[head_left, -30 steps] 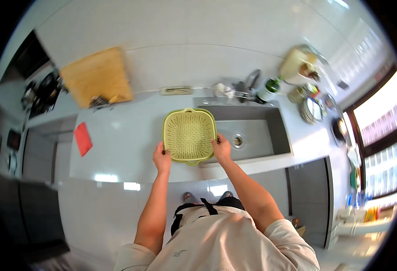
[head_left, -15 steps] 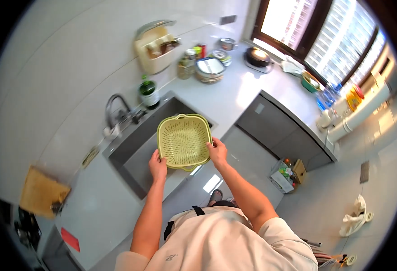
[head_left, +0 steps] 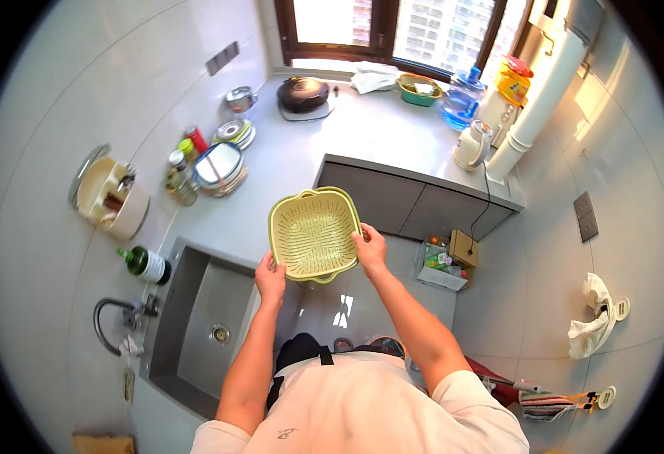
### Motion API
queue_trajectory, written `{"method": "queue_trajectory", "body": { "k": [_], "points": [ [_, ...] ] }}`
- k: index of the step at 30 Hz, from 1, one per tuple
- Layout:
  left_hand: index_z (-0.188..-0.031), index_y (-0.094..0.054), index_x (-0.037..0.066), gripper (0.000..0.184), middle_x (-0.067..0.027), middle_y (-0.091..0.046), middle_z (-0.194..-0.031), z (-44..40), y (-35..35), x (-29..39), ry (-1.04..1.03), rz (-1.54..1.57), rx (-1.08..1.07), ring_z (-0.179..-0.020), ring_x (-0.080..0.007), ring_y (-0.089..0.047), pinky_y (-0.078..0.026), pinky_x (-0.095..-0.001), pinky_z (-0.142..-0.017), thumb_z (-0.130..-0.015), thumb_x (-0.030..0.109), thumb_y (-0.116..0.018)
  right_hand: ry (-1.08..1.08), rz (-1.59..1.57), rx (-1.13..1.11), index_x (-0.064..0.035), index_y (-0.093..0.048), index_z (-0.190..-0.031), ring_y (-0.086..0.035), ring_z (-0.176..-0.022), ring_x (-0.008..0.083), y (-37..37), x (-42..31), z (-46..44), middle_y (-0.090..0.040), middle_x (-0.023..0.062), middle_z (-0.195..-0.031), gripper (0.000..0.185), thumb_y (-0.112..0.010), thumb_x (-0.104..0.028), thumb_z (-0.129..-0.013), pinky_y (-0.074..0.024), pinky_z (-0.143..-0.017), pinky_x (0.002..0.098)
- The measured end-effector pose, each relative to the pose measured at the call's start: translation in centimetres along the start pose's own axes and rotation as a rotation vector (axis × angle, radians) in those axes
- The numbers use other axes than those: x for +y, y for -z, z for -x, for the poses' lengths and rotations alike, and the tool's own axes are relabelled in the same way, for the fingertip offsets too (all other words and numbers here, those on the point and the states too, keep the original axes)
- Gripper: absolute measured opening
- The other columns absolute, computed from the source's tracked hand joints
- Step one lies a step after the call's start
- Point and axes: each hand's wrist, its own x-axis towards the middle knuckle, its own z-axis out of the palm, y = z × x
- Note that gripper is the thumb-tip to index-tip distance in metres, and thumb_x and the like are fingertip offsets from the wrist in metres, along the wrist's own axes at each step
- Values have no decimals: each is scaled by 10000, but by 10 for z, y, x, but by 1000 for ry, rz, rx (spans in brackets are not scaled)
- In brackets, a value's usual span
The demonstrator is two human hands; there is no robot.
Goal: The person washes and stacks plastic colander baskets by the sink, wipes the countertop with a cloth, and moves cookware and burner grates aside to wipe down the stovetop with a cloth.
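Left hand [head_left: 270, 281] is clamped on the lower-left rim of a square yellow-green plastic colander [head_left: 314, 233], whose right rim is gripped by the right hand [head_left: 370, 248]. A grey rectangular sink [head_left: 197, 325] is set into the pale grey bench [head_left: 264, 155], overlooked by a dark-framed window [head_left: 383, 32]. At bottom left, a brown board [head_left: 103, 444] is cut off. Some fingertips are hidden behind the colander, which is held between both hands.

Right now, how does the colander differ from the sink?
The colander is yellow-green; the sink is grey. The colander is held between the left hand and right hand; the sink is set into the counter. The colander has many slots, the sink one drain. Both look empty.
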Motion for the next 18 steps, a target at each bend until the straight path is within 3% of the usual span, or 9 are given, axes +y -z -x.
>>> {"method": "queue_trajectory", "body": {
  "k": [1, 2, 8, 12, 15, 18],
  "points": [
    [-1493, -515, -89, 554, -193, -658, -1423, -13, -18, 4, 4, 0, -35, -1278, -232, -656, -508, -341, -1095, -956, -61, -648, -3, -10, 33, -111, -722, -1334, -750, -1048, 187, 9, 0, -15, -800, 63, -1153, 424, -751, -252, -935, -565, -957, 349],
    [-1492, -518, -87, 552, -192, -650, -1432, -25, -36, 7, 10, 0, -71, -1289, -234, -645, -496, -346, -1109, -959, -54, -656, -7, -11, 73, -45, -715, -1327, -716, -980, 113, 17, 0, -29, -788, 44, -1115, 377, -758, -124, -961, -569, -897, 295],
    [-1467, -544, -79, 519, -175, -667, -1400, -113, -128, 2, 8, 44, -231, -1280, -221, -643, -498, -342, -1100, -962, -47, -657, -55, -10, 201, -44, -712, -1330, -720, -999, 112, 44, -9, -111, -789, 50, -1142, 380, -755, -134, -964, -569, -909, 296],
    [-1463, -551, -72, 511, -168, -679, -1377, -174, -185, 7, 20, 88, -280, -1258, -219, -655, -514, -336, -1074, -962, -52, -648, -62, 61, 290, -118, -741, -1307, -757, -1029, 166, 47, -2, -184, -807, 55, -1131, 389, -769, -220, -932, -570, -946, 339],
    [-1466, -544, -79, 515, -165, -687, -1361, -220, -213, 21, 27, 104, -338, -1233, -219, -671, -523, -335, -1059, -962, -53, -645, -98, 78, 314, -47, -706, -1347, -724, -1008, 121, 44, -14, -226, -789, 53, -1146, 398, -761, -134, -962, -569, -926, 308],
    [-1471, -538, -83, 521, -168, -683, -1370, -263, -249, 34, 6, 101, -370, -1232, -220, -673, -521, -339, -1064, -963, -49, -648, -78, 110, 336, -53, -707, -1346, -726, -995, 120, 46, -31, -270, -790, 52, -1141, 394, -759, -134, -964, -570, -915, 310]
  ]
}}
